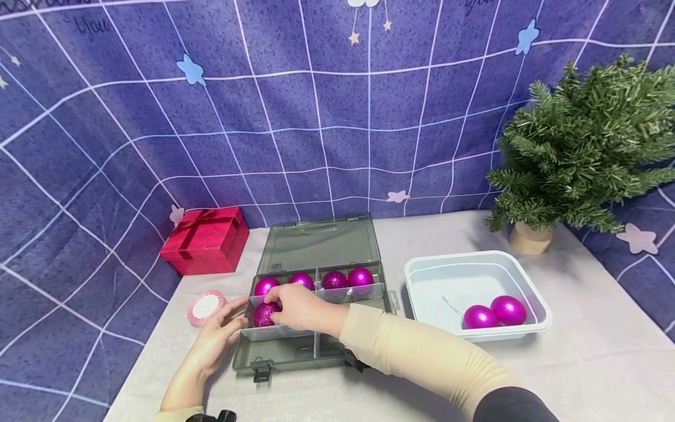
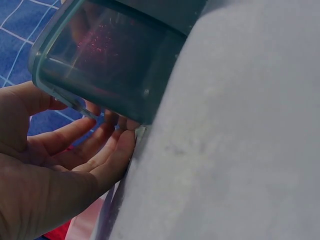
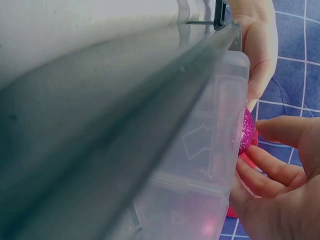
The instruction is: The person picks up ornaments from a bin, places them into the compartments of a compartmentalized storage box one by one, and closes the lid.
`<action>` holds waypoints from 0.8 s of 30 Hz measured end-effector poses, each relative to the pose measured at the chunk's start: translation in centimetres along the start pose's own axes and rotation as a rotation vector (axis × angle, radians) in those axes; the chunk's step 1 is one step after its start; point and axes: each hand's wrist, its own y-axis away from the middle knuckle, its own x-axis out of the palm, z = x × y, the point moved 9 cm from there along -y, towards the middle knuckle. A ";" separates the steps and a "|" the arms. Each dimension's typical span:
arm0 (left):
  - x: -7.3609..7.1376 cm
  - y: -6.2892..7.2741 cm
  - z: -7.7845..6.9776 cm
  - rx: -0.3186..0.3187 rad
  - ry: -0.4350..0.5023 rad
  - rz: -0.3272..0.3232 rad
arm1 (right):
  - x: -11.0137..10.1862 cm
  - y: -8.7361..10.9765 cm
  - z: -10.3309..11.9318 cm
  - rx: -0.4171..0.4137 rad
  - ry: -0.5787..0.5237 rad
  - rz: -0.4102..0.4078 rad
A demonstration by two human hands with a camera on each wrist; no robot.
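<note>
A grey-green clear divided box (image 1: 279, 354) lies with its lid (image 1: 321, 243) folded back. My right hand (image 1: 303, 308) reaches across it and grips a glittery magenta ball ornament (image 1: 263, 315) in the left part of the middle row. Its thumb and fingertips are round that ball (image 3: 245, 132) in the right wrist view. At the box's left wall, my left hand (image 1: 208, 346) rests with its fingers extended along the side. Those fingers are close under the box's edge in the left wrist view. Several magenta balls, including one glittery ball (image 1: 334, 280), sit in the back row.
At the right, a white tray (image 1: 440, 275) holds two shiny magenta balls (image 1: 508, 309). A small artificial tree (image 1: 585, 146) on a wooden base stands behind it. On the left are a red gift box (image 1: 224, 249) and a pink ribbon roll (image 1: 197, 313).
</note>
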 end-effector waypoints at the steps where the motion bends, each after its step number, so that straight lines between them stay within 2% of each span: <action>1: 0.0 0.0 0.0 -0.001 0.001 0.001 | 0.1 0.1 0.0 0.001 0.006 0.009; 7: 0.0 0.0 0.0 -0.007 -0.004 0.003 | 0.4 0.3 0.0 -0.015 0.003 0.049; 13: -0.2 0.0 0.5 -0.025 -0.008 0.005 | -0.3 0.7 0.0 -0.052 -0.090 0.052; 19: -0.1 -0.1 0.5 -0.023 0.000 0.001 | -2.4 2.1 -0.5 -0.076 -0.228 0.026; 24: -0.2 -0.1 0.4 -0.007 -0.002 -0.002 | -4.9 4.2 -1.1 -0.116 -0.265 -0.005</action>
